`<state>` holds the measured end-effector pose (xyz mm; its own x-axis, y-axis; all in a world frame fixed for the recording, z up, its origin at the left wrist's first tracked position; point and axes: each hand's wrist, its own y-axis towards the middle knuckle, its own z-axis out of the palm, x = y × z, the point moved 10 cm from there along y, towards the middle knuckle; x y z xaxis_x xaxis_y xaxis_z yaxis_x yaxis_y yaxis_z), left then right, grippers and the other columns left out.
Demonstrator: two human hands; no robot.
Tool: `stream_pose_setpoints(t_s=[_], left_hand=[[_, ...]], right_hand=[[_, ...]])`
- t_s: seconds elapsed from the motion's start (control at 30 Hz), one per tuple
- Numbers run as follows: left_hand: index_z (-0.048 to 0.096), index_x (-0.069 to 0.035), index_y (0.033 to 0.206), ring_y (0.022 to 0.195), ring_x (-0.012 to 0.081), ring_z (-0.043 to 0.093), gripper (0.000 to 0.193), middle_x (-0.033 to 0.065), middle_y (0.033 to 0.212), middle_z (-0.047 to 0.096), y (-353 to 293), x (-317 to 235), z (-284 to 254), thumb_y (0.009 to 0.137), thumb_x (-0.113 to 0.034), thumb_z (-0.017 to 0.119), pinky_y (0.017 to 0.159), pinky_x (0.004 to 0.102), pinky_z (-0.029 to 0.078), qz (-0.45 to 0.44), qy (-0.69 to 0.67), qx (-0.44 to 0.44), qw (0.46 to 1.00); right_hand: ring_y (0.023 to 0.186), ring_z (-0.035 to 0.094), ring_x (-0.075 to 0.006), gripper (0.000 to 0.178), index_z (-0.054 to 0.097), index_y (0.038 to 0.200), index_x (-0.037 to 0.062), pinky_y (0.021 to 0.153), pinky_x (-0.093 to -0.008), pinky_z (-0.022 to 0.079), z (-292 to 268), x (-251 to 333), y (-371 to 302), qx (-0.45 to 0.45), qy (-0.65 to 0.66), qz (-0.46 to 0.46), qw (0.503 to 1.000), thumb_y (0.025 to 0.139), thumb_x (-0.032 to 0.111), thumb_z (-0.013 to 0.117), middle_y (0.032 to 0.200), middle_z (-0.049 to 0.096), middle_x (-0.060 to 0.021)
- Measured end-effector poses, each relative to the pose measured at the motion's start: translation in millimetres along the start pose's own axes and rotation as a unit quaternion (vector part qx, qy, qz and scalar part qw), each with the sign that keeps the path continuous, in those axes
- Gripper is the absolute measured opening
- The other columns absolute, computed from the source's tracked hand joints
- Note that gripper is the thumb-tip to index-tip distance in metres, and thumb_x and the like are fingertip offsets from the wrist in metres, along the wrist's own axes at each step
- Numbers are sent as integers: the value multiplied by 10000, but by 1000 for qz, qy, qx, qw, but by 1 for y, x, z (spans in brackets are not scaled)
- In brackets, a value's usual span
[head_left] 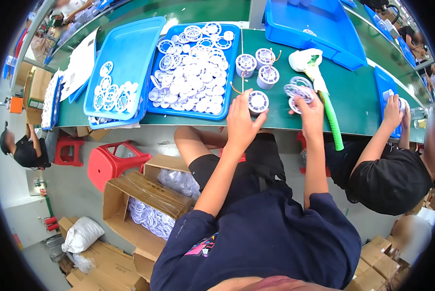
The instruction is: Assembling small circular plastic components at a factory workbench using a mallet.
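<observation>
My left hand point(242, 119) is closed around the side of a white round housing point(258, 102) with a slotted top, standing at the table's near edge. An orange wire shows beside that hand. In my right hand point(309, 110), a few white slotted rings point(297, 87) are pinched together above the table, slightly blurred. Just beyond the hands stand three similar white cylinders, a left one point(246, 64), a far one point(264, 56) and a near one point(268, 76), with thin orange wires. To the right of my right hand lies a green-handled tool point(331, 121), its head wrapped in white material point(306, 60).
A blue tray point(234, 53) heaped with white discs and rings sits left of the cylinders. Beside it, another blue tray point(123, 43) holds several rings. A deep blue bin point(319, 43) stands at the back. A co-worker point(390, 179) sits at right; a red stool point(114, 164) and open cartons point(147, 194) are below left.
</observation>
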<state>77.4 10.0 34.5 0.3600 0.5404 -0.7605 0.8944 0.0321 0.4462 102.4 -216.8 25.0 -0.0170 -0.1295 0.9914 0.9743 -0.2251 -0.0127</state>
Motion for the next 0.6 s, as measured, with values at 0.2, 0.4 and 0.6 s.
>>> stream_pose_setpoints(t_s=[0.2,0.4,0.6], left_hand=[[528,-11,1393,1072,402,628,691,191,1167,641,0,-1,-3,818,-200,860,906,477,505,13,-2,-19,1000],[546,-14,1378,1108,404,644,648,198,1191,651,-3,1,-4,841,-216,849,929,468,523,-9,-10,-17,1000],[532,-9,1399,1103,405,650,684,203,1200,663,-1,-1,-5,830,-205,857,940,469,521,4,-15,-20,1000]], right_hand=[[811,674,-117,240,647,1206,-43,618,-278,608,59,-13,40,62,-16,-24,998,984,47,635,1010,705,-82],[870,690,-124,294,664,1273,-13,651,-276,609,75,-16,65,93,-90,-29,991,991,61,626,1081,721,-81],[1199,628,-359,532,616,1394,40,1008,-437,532,36,33,35,-2,-424,-260,868,869,-19,684,1326,624,-197]])
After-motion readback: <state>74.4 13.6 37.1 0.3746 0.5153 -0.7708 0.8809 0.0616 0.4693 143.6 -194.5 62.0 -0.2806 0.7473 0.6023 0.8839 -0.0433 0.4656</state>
